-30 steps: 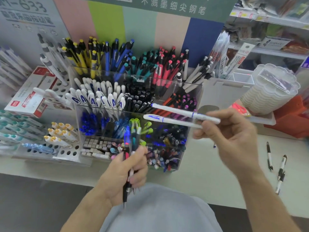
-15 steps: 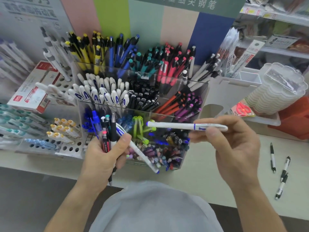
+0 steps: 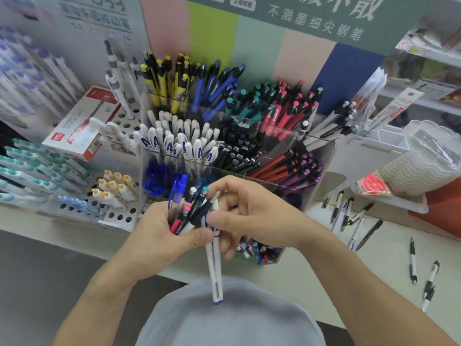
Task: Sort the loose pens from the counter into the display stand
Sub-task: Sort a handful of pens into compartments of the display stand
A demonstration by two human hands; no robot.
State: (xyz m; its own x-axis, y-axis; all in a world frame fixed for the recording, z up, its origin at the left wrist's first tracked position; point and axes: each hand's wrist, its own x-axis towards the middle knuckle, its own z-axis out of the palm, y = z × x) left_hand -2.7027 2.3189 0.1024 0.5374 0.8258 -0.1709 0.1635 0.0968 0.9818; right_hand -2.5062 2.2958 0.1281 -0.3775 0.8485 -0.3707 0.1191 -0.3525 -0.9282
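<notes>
**Both hands gathering the bundle in front of the stand**

The left hand [image 3: 159, 236] is gripping a mixed bunch of pens [image 3: 190, 208], tips down. The right hand [image 3: 252, 216] is pinching two white pens [image 3: 215, 265] against that bunch, probably evening them up before slotting. The clear display stand [image 3: 311, 156] is sitting right behind. More loose pens [image 3: 349, 216] are lying along the counter's [image 3: 374, 265] right side, waiting.

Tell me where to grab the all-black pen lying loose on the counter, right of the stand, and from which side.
Pinch the black pen at mid-barrel, coming straight down from above. It lies flat on the counter, slanted, apart from the white pens to its left, so both long sides look free for a finger and thumb. The right hand is nearer, but it now holds white pens.
</notes>
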